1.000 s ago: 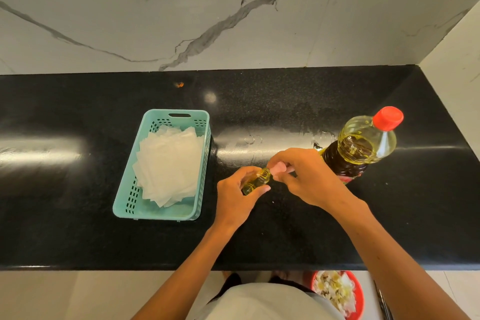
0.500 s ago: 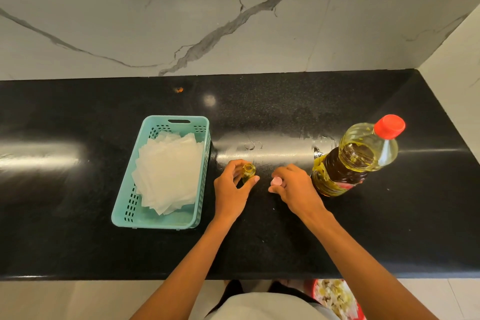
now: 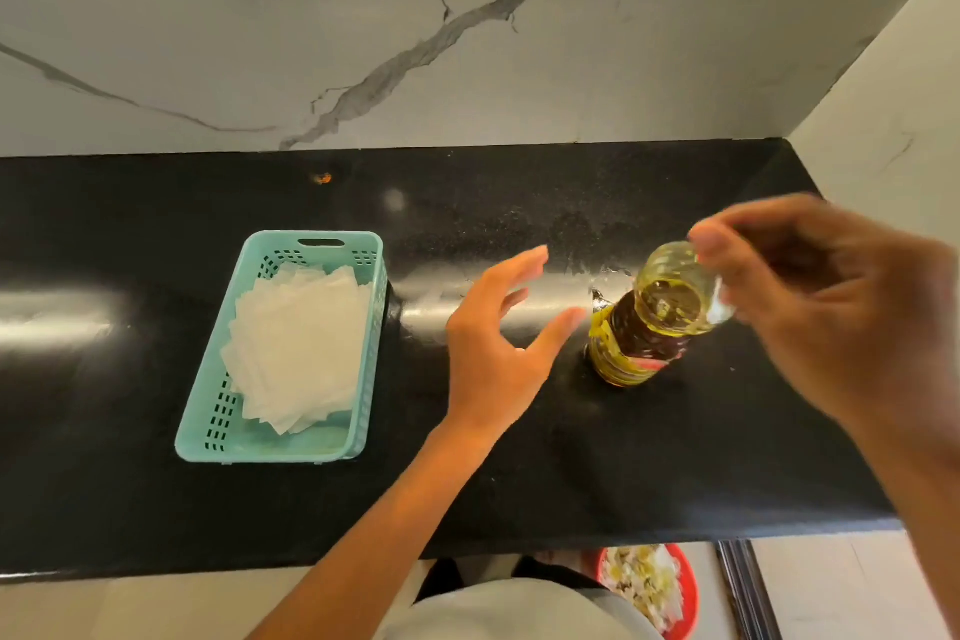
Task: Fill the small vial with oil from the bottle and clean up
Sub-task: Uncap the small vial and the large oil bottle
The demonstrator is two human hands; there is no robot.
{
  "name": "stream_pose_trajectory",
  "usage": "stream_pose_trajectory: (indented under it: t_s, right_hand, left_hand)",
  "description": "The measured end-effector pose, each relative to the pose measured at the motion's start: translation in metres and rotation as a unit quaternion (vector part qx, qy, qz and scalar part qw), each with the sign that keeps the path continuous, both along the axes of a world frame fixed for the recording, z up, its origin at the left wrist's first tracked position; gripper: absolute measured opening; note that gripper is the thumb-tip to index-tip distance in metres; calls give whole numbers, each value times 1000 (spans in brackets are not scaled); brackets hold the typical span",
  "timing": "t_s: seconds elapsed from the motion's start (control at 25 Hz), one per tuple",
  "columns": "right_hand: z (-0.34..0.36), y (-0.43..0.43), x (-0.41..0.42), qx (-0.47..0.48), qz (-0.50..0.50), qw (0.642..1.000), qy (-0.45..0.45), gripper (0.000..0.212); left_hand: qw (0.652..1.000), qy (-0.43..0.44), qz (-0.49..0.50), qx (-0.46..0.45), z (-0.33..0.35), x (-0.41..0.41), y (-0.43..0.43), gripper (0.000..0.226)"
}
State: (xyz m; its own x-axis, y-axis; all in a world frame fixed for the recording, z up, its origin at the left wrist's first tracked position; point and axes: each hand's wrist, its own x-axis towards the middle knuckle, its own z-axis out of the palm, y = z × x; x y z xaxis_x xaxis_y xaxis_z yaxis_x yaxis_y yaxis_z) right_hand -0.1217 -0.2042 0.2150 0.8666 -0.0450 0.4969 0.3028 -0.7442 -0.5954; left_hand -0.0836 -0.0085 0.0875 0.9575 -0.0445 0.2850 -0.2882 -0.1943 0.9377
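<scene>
— Where is the vial? 
— Not seen on the table (image 3: pixel 156 509). Left hand (image 3: pixel 493 353) is spread, empty; right hand (image 3: pixel 831 317) is curled at the bottle (image 3: pixel 649 322) top, grip blurred.
— Remaining? 
— Wipes (image 3: pixel 301 348) untouched; cleanup judged pending.

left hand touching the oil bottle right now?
Apart. The head view shows the left hand open, with black counter visible between its fingertips and the oil bottle.
</scene>
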Motion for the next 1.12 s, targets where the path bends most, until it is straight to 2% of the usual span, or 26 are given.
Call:
stream_pose_trajectory:
  t_s: [0.04, 0.12, 0.24, 0.44, 0.6, 0.88, 0.96, 1.04, 1.12]
  right_hand:
    - [19, -15, 4, -39, -36, 999, -7, 22]
    - [29, -37, 16, -132, -69, 987, 54, 37]
    - [15, -41, 23, -192, -29, 970, 143, 49]
    - [12, -44, 31, -214, 11, 967, 140, 51]
    - [10, -46, 39, -285, 41, 948, 134, 40]
    - [13, -56, 40, -332, 122, 927, 122, 23]
    - [15, -56, 41, -356, 166, 911, 126, 17]
    - [20, -59, 46, -360, 221, 896, 139, 24]
    - [28, -64, 50, -317, 230, 905, 166, 40]
  left_hand:
    - [998, 31, -47, -14, 14, 8, -19, 62]
    - [988, 93, -122, -18, 31, 20, -52, 71]
    - [984, 92, -154, 23, 25, 25, -80, 75]
    - [989, 67, -124, 52, 18, 25, -87, 71]
    - [990, 48, -122, 59, 17, 26, -89, 70]
    - [989, 63, -128, 45, 18, 25, -88, 72]
    - [988, 65, -135, 37, 19, 25, -86, 69]
    - [988, 63, -141, 24, 20, 25, -86, 64]
    - [988, 65, -142, 20, 20, 25, -87, 66]
